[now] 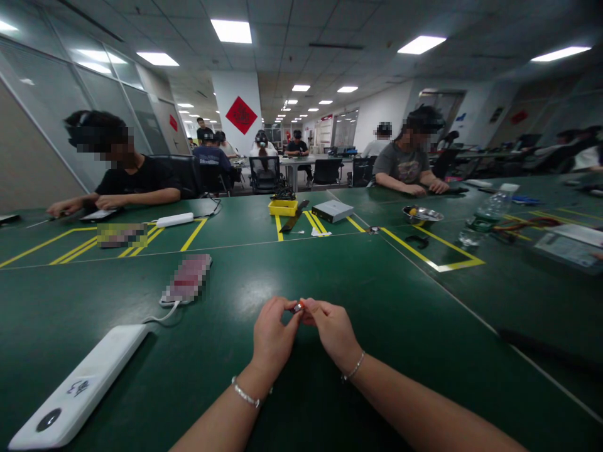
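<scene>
Above the green table (235,402), my left hand (273,333) and my right hand (334,329) meet at the fingertips. Between them is a small object (298,307) with a shiny silvery part and an orange-red part. Its kind is too small to tell, and the fingers cover much of it. My left thumb and forefinger pinch the silvery side. The right fingers close on the orange-red end. To the left of my hands lies a phone (188,279), its screen blurred, joined by a white cable (164,314) to a long white power bank (85,383).
Farther back are a yellow tray (283,208), a grey box (332,211), a metal bowl (424,215) and a plastic bottle (487,216). Yellow tape (409,249) marks areas on the table. Two people sit across it, one left, one right.
</scene>
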{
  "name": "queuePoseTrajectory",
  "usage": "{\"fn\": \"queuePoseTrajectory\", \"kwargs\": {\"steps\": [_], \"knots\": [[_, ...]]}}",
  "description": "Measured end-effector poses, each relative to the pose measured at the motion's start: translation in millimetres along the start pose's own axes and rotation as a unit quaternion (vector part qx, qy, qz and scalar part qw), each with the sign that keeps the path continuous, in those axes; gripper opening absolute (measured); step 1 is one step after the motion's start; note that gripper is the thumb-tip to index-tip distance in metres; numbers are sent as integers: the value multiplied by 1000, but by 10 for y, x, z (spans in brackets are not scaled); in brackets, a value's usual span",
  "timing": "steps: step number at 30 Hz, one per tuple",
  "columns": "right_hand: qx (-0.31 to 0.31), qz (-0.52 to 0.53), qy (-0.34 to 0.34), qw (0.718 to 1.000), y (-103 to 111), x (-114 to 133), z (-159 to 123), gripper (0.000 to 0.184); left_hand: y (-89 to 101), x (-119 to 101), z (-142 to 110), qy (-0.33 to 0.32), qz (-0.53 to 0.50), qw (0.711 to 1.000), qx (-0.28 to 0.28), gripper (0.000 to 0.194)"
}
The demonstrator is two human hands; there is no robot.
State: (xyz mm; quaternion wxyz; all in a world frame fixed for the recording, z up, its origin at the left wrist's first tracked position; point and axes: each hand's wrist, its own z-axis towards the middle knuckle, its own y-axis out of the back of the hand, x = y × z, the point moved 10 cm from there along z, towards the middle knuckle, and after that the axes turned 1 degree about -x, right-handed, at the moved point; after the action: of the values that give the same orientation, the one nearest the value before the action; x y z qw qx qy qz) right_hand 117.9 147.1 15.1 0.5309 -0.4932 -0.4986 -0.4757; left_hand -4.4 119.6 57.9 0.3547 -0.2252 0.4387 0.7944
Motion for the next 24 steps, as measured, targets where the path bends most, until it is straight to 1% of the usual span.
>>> {"fn": "queuePoseTrajectory", "kwargs": {"steps": [3, 5, 7, 9, 10, 11, 12, 13, 14, 15, 16, 17, 18, 19, 21, 22, 24], "knots": [[3, -14, 5, 1000, -6, -5, 4, 36, -3, -21, -4, -9, 0, 1000, 3, 6], [13, -14, 6, 1000, -34, -21, 17, 27, -11, -33, -6, -13, -2, 1000, 2, 4], [36, -9, 10, 999, -74, -14, 45, 20, -23, -26, -4, -13, -4, 1000, 0, 3], [53, -21, 25, 998, -41, 46, 104, 17, -46, -18, 5, -16, -5, 1000, 5, 9], [51, -48, 39, 997, 30, 103, 150, 16, -56, -9, 11, -17, -3, 1000, 8, 14], [39, -95, 58, 993, 149, 176, 206, 14, -58, 8, 19, -16, -1, 1000, 9, 19], [16, -164, 82, 983, 312, 267, 269, 12, -52, 35, 29, -12, 2, 1000, 7, 23], [-12, -252, 106, 962, 505, 364, 333, 12, -44, 71, 39, -3, 6, 1000, 4, 25], [-43, -348, 126, 928, 717, 453, 394, 13, -29, 118, 48, 9, 9, 1000, -1, 25], [-71, -442, 135, 884, 938, 517, 453, 16, -17, 168, 57, 23, 9, 1000, -4, 24], [-93, -521, 128, 839, 1169, 542, 509, 18, -9, 218, 65, 37, 9, 999, -6, 23], [-110, -579, 108, 801, 1414, 532, 559, 21, -7, 263, 71, 48, 6, 999, -5, 21], [-127, -617, 75, 773, 1669, 495, 595, 24, -8, 303, 77, 58, 3, 998, -5, 19], [-146, -639, 36, 754, 1925, 445, 610, 27, -11, 337, 81, 66, -1, 998, -4, 17], [-189, -648, -40, 737, 2379, 340, 574, 30, -16, 380, 87, 76, -8, 997, -6, 15], [-211, -642, -71, 733, 2560, 299, 532, 32, -18, 392, 88, 79, -9, 997, -6, 15], [-249, -623, -114, 733, 2814, 233, 437, 35, -24, 404, 88, 83, -2, 997, -4, 16]]}}
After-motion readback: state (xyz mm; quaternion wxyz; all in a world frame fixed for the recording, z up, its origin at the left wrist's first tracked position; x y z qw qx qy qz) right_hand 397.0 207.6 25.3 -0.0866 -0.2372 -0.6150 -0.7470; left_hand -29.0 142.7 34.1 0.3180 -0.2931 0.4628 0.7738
